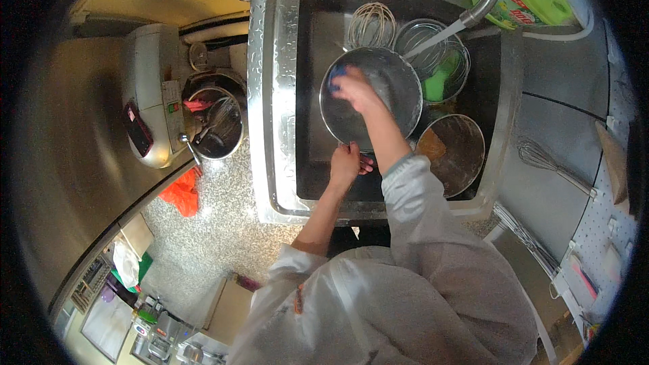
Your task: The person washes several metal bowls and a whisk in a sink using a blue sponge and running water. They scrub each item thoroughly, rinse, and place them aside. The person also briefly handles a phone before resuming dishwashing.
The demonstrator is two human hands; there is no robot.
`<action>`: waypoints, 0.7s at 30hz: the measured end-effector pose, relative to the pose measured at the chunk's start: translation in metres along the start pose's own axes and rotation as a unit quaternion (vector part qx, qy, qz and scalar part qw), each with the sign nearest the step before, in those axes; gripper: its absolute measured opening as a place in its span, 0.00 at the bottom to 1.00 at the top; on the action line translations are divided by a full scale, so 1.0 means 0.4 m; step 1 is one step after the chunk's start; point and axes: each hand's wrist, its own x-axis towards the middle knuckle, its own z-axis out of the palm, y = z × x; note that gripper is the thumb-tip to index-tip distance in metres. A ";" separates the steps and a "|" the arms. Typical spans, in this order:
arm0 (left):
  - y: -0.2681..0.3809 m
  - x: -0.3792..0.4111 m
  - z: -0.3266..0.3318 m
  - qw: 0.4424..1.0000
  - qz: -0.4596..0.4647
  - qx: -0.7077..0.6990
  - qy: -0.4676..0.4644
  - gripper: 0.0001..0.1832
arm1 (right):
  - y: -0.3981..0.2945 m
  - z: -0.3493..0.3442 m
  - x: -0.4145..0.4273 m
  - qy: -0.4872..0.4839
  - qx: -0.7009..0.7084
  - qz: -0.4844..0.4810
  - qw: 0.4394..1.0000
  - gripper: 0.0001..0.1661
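Note:
A large round metal bowl point(398, 106) is held over the sink basin, its inside facing up. My left hand point(347, 165) grips the bowl's near rim. Inside the bowl, my right hand point(355, 90) presses a blue scrubbing pad or cloth point(336, 79) against the left part of the inner wall; motion blurs the pad and fingers. Water point(435, 41) runs from the curved faucet point(474, 15) to the bowl's upper right edge. Behind the bowl lies a balloon whisk point(372, 23).
Right in the sink point(279, 111) sit a bowl point(464, 83) with a wire whisk and green item, and another bowl point(464, 162) with an orange-brown piece. A green jug point(532, 0) stands behind. Whisks point(552, 165) hang at right. A stand mixer point(152, 96) is left.

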 end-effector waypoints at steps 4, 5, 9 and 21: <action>0.013 -0.014 0.013 0.999 0.019 0.028 0.025 0.17 | -0.128 -0.012 -0.067 0.169 0.338 -0.146 0.914 0.18; 0.022 -0.015 0.013 0.997 0.036 0.065 0.034 0.17 | -0.139 -0.004 -0.073 0.222 0.360 -0.189 0.886 0.20; 0.046 -0.025 0.014 0.991 0.058 0.105 0.063 0.18 | -0.102 0.066 -0.129 0.114 -0.019 -0.113 0.987 0.31; 0.075 -0.037 0.044 0.982 0.086 0.091 0.143 0.19 | -0.166 0.012 -0.015 0.350 0.301 -0.211 0.862 0.18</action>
